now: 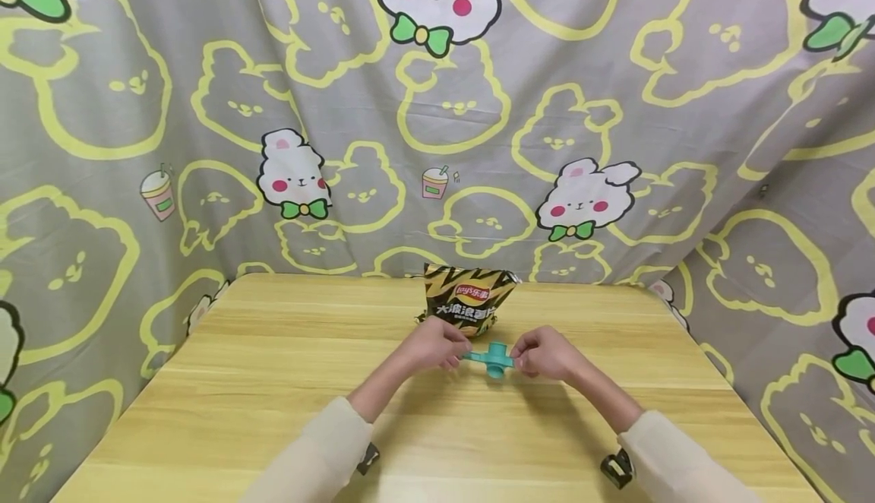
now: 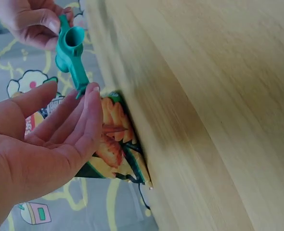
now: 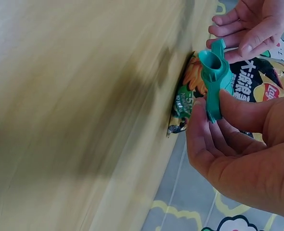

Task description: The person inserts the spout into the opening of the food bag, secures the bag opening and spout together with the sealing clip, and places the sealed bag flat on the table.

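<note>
A teal bag clip with a round pouring spout (image 1: 497,359) is held crosswise in front of the chip bag, over the wooden table. My right hand (image 1: 547,352) pinches its right end between thumb and fingers, as the right wrist view shows closely. At the clip's other end is my left hand (image 1: 435,342), fingertips touching it. In the left wrist view the left thumb (image 2: 42,98) stands apart from the nearly straight fingers. Behind the clip, a black and yellow chip bag (image 1: 468,294) stands upright on the table, its lower left part overlapped by the left hand in the head view.
The light wooden table (image 1: 273,381) stretches under both arms. A grey cloth curtain (image 1: 383,108) with cartoon prints hangs behind it and at both sides. A dark strap piece (image 1: 617,469) shows below the right sleeve, another (image 1: 369,459) by the left sleeve.
</note>
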Demonstrator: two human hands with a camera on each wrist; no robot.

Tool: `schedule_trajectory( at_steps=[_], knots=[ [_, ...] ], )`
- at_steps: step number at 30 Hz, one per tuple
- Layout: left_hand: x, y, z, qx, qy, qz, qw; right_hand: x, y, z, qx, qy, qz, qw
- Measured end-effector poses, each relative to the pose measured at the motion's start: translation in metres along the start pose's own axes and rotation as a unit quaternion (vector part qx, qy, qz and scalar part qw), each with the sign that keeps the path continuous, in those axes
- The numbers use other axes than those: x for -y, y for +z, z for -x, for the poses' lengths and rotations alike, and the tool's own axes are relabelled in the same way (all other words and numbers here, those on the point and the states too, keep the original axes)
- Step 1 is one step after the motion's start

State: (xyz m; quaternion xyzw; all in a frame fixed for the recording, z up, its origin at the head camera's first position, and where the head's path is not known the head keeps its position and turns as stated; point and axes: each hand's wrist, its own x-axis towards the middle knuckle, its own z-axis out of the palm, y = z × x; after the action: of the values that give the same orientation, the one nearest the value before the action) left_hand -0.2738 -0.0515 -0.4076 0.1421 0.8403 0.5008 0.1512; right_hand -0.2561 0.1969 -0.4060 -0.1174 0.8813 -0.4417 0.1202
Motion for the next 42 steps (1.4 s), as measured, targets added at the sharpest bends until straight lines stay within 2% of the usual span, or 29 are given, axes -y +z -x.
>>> schedule_trajectory(
  at_steps=[6, 12, 17, 25, 33, 38, 42],
  knots=[
    [0.001, -0.005, 0.003, -0.002, 0.009, -0.001, 1.0, 0.007, 0.004, -0.003, 0.006, -0.006, -0.021, 1.0],
    [0.003, -0.01, 0.005, -0.013, 0.018, -0.007, 0.9997, 0.012, 0.01, -0.008, -0.008, -0.013, -0.023, 1.0],
    [0.003, -0.015, 0.006, -0.025, 0.011, -0.023, 0.9994, 0.013, 0.015, -0.011, -0.009, -0.022, -0.04, 0.999],
    [0.003, -0.02, 0.01, -0.026, 0.004, -0.028, 0.9993, 0.011, 0.02, -0.013, 0.013, -0.031, -0.072, 0.997],
    [0.002, -0.02, 0.01, -0.062, 0.02, -0.02, 0.9977, 0.015, 0.02, -0.016, 0.013, -0.012, -0.051, 0.999],
    [-0.003, -0.019, 0.012, -0.083, 0.037, -0.038, 0.9951, 0.023, 0.018, -0.02, 0.015, -0.005, -0.025, 1.0],
    [-0.005, -0.015, 0.012, -0.089, 0.049, -0.048, 0.9937, 0.032, 0.018, -0.023, 0.021, -0.007, -0.025, 0.999]
  ],
)
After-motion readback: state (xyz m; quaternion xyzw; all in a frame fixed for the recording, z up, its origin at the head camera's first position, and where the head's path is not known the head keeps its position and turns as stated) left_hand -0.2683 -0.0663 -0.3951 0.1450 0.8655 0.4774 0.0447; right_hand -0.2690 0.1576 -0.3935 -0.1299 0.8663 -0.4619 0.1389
